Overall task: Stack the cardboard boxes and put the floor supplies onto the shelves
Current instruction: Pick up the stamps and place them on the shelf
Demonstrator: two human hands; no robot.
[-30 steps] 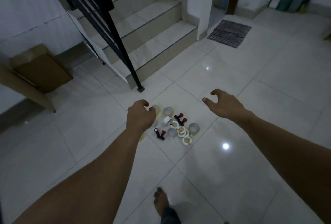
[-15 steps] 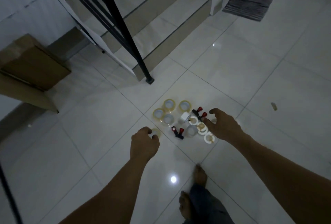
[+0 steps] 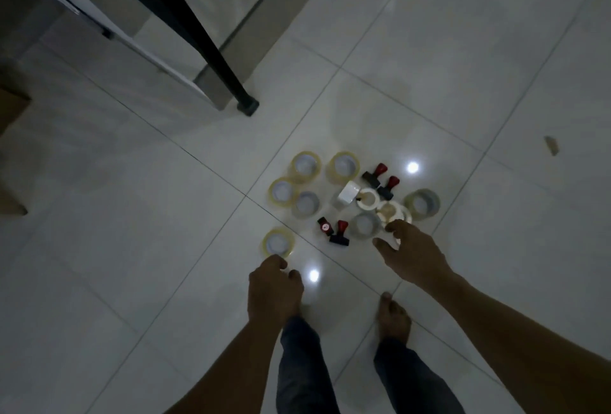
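Roughly a dozen supplies (image 3: 348, 193) are lying in a loose heap on the floor (image 3: 463, 50), at 12 o'clock from the bare foot (image 3: 393, 317): clear tapes (image 3: 304, 165), white rolls (image 3: 368, 200) and red-handled stamps (image 3: 380, 174). One lone tape (image 3: 278, 242) is sitting apart, at the heap's 7 o'clock. The left hand (image 3: 274, 288) is hovering at that tape's 6 o'clock, fingers loosely curled and holding nothing. The right hand (image 3: 413, 255) is reaching over the heap's 5 o'clock edge, fingers spread and empty; whether the tips are touching a white roll I cannot tell.

The tapes are looking light, stiff and hollow, so hooking a finger through the core or pinching across the rim should be working, though smooth sides may be slipping. The stamps are looking small and hard, best taken by the handle.

Glossy tiles are throwing back two lamp spots in a dim room. A black post (image 3: 246, 106) is standing at the heap's 11 o'clock beside a step (image 3: 215, 89), and a box (image 3: 10, 149) is showing at the 9 o'clock edge. No shelves are showing.
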